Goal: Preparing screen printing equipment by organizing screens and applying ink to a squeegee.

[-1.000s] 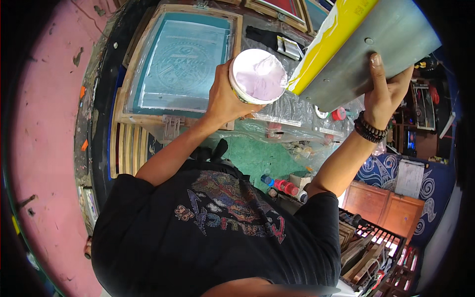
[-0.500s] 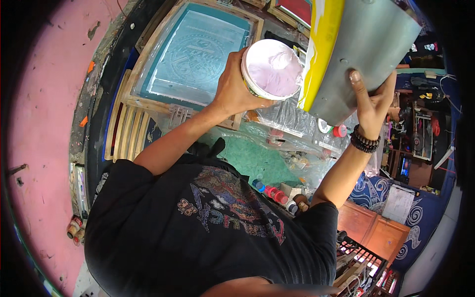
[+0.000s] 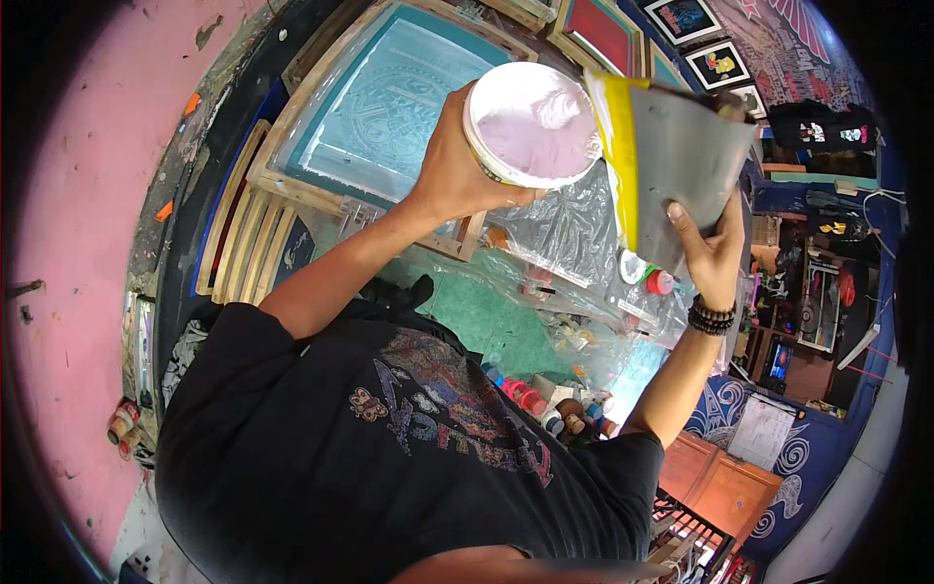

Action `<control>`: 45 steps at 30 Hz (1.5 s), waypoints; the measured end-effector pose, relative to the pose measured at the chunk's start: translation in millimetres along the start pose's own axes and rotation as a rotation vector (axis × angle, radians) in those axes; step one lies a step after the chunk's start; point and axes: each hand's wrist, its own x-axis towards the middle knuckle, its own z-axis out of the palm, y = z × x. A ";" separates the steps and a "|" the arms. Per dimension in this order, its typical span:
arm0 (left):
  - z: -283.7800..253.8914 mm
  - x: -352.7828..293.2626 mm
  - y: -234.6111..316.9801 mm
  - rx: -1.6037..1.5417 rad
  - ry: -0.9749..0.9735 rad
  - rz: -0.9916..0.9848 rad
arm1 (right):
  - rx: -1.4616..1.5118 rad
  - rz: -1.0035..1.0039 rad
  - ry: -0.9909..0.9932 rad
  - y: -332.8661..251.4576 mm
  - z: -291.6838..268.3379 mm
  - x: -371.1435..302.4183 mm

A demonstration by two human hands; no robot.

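Note:
My left hand (image 3: 449, 167) is wrapped around a white round tub (image 3: 518, 179) and tips its mouth toward me. Pale, lilac-looking ink (image 3: 535, 136) fills it, with a whiter swirled lump near the far side. Against or just beside the tub's right rim is a squeegee (image 3: 676, 161) with a grey metal holder and a yellow blade; white ink streaks the blade's edge. My right hand (image 3: 712, 258) grips the squeegee's metal holder, thumb on the near face. Whether the blade touches the rim I cannot tell. Beyond the tub lies a wooden-framed printing screen (image 3: 389, 92) with a round design.
Clear plastic sheeting (image 3: 559, 238) covers the table beside the screen. A red-capped container (image 3: 659, 282) stands under my right hand. Several bottles (image 3: 525, 396) cluster near my right elbow. Stacked wooden frames (image 3: 258, 255) are at left, with another red screen (image 3: 605, 39) at the back.
The squeegee has come lower and swung over, with its blade edge now at the tub's right rim. The tub sits slightly higher and further left in view. Both hands keep their hold.

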 end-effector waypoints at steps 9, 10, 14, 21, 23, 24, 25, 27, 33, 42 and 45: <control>-18.3 -6.0 -16.3 -0.141 -0.051 -0.116 | -0.039 0.180 -0.115 20.5 -20.8 -22.4; -18.9 -3.0 -13.1 -0.271 -0.078 -0.190 | -0.121 0.136 -0.110 22.0 -22.2 -26.3; -21.2 -4.8 -3.8 -0.587 -0.150 -0.287 | -0.099 0.147 -0.029 22.0 -22.2 -38.7; -10.6 -26.5 -15.4 -0.670 -0.187 -0.337 | -0.075 0.162 0.050 4.7 -1.6 -38.4; -9.4 -26.2 -12.6 -0.629 -0.203 -0.322 | -0.115 0.109 0.068 2.2 0.1 -39.4; -9.3 -27.4 -15.4 -0.529 -0.186 -0.305 | -0.114 0.125 0.054 -1.5 0.3 -40.1; -7.4 -27.3 -14.1 -0.430 -0.161 -0.287 | -0.114 0.137 0.032 -1.9 0.1 -40.7; -3.7 -23.9 -12.3 -0.393 -0.165 -0.262 | -0.063 0.092 0.058 5.7 5.4 -44.3; 0.1 -20.6 -19.8 -0.307 -0.147 -0.171 | 0.031 0.131 0.063 6.9 12.3 -44.5; 5.8 -15.3 -34.8 -0.253 -0.098 -0.200 | 0.041 0.140 0.040 4.7 12.6 -43.7; 4.1 -7.9 -35.4 -0.204 -0.069 -0.179 | 0.026 0.129 0.031 -1.9 12.2 -42.5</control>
